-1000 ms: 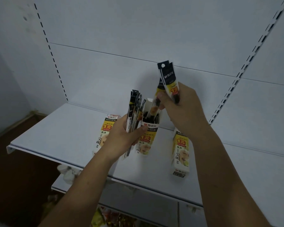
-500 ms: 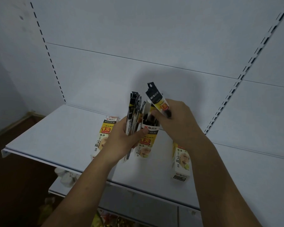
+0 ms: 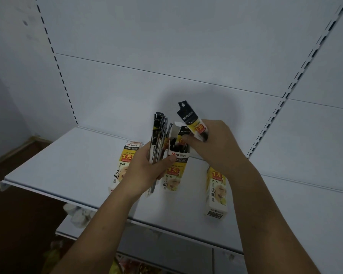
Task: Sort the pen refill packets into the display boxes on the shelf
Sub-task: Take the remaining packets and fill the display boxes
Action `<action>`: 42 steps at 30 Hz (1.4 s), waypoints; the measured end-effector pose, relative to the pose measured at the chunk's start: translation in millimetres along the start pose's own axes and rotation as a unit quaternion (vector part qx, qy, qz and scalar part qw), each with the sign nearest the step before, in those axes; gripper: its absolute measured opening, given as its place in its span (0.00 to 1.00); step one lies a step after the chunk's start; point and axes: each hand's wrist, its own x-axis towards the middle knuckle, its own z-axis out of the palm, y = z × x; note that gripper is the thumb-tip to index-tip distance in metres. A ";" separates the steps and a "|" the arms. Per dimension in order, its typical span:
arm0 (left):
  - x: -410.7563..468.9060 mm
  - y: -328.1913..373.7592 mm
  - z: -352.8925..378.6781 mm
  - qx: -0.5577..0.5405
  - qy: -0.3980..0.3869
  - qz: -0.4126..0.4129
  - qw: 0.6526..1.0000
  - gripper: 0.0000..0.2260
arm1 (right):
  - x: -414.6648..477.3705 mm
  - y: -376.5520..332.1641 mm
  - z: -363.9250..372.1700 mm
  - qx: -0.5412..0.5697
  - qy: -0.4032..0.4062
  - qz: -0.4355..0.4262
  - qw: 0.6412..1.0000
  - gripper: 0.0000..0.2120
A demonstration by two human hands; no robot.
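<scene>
Three white-and-yellow display boxes stand on the white shelf (image 3: 48, 167): a left box (image 3: 125, 163), a middle box (image 3: 174, 171) and a right box (image 3: 216, 192). My left hand (image 3: 147, 173) grips a bunch of black refill packets (image 3: 157, 139), held upright between the left and middle boxes. My right hand (image 3: 216, 145) pinches a single black-and-yellow refill packet (image 3: 192, 123), tilted, its lower end at the open top of the middle box. That box holds several packets inside.
The white back panel (image 3: 166, 56) with slotted uprights rises behind the shelf. A lower shelf (image 3: 166, 246) shows below the front edge, with white items (image 3: 77, 214) and colourful packaging (image 3: 131, 265) beneath. Dark floor lies at the left.
My right hand has come down and leftward with the single packet, from well above the middle box to its open top. My left hand holds the bunch in the same place.
</scene>
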 end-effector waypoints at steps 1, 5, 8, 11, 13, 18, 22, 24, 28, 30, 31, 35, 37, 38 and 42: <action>0.3 -0.2 -0.1 0.002 0.001 0.001 1.000 0.04 | 0.6 1.1 1.7 -0.017 -0.012 -0.005 1.000 0.21; 0.5 -0.5 1.3 0.010 0.003 0.002 1.000 0.04 | 3.3 7.8 6.9 -0.093 -0.061 -0.028 0.993 0.19; 0.3 -0.9 2.9 0.010 0.004 -0.002 1.000 0.06 | 8.3 6.9 1.9 -0.122 -0.103 -0.027 0.987 0.13; 0.6 -1.1 2.3 0.007 0.002 0.000 1.000 0.05 | 13.4 4.9 -5.0 -0.110 -0.132 -0.023 0.985 0.13; 0.7 -0.4 2.1 0.001 -0.001 0.000 1.000 0.04 | 15.6 6.1 -4.7 -0.098 -0.125 -0.018 0.987 0.12; 0.8 -1.0 2.0 -0.001 0.000 -0.004 1.000 0.04 | 20.5 6.5 -3.1 -0.129 -0.127 -0.012 0.983 0.14; 2.3 -2.4 1.6 -0.004 0.001 -0.008 1.000 0.05 | 28.3 4.2 1.0 -0.203 -0.143 -0.009 0.969 0.19; 2.8 -2.8 1.6 -0.003 0.000 -0.009 1.000 0.06 | 29.9 4.7 6.7 -0.220 -0.151 -0.004 0.964 0.21; 3.3 -2.7 1.7 0.003 -0.002 -0.011 1.000 0.06 | 35.1 8.2 11.5 -0.230 -0.173 0.023 0.958 0.19; 3.6 -2.3 1.4 0.003 -0.005 -0.011 1.000 0.06 | 37.6 10.9 11.8 -0.224 -0.175 0.025 0.959 0.17; 3.8 -1.8 1.4 0.001 -0.005 -0.011 1.000 0.05 | 37.7 11.6 10.3 -0.210 -0.175 0.016 0.962 0.16; 4.3 -0.3 1.8 -0.006 -0.004 -0.009 1.000 0.04 | 31.4 15.1 -3.6 -0.098 -0.177 -0.005 0.979 0.07; 4.5 0.2 1.6 -0.010 -0.005 -0.008 1.000 0.04 | 25.6 11.8 -10.3 -0.027 -0.138 0.005 0.990 0.06; 4.4 0.8 1.9 -0.010 -0.007 -0.009 1.000 0.04 | 22.6 10.6 -11.5 -0.003 -0.105 0.012 0.994 0.08; 3.4 2.5 2.5 -0.004 -0.010 -0.008 1.000 0.05 | 8.1 8.0 -11.0 0.100 -0.043 0.055 0.993 0.12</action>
